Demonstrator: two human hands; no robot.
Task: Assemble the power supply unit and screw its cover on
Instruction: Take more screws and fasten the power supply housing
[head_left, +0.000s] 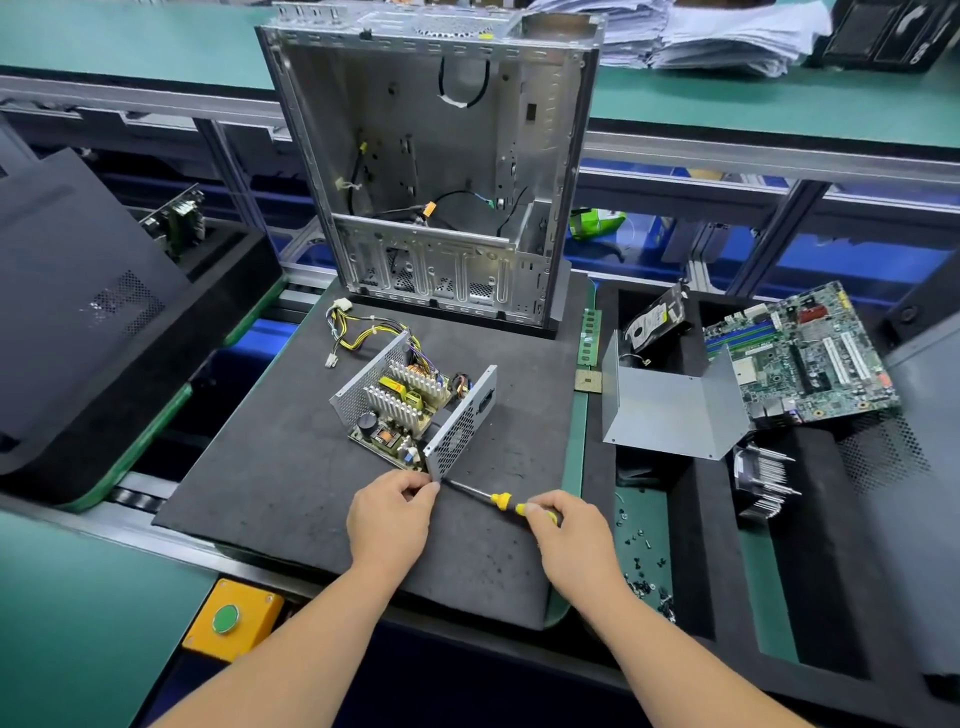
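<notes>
Nearest, at 6 o'clock, two bare forearms reach in over the table. The right hand (558, 525) has its grip curled round the yellow handle of a screwdriver (498, 501), whose shaft points toward 10 o'clock. The left hand (389, 512) pinches at the tip, right against the bottom corner of the PSU (410, 405); a screw may be between the fingertips, but it is too small to tell.

The PSU sits on the dark foam mat (291, 467) at centre, open-topped, with its board, heatsinks and coils exposed. Its yellow-and-black wire bundle (358, 332) trails toward 11 o'clock. I judge the chassis fairly heavy and stiff, with thin sheet-metal edges that may be sharp. Hold it by the perforated side walls, never by the fragile board parts or the floppy wires.

At 3 o'clock the bent grey cover (670, 410) lies apart from the unit, not yet fitted; it looks light and springy, best gripped by its flat faces. Loose screws (641, 564) lie at 4 o'clock. Beyond the cover is a motherboard (800, 358), and at 12 o'clock an empty case (436, 171) stands.

No writing is readable.
</notes>
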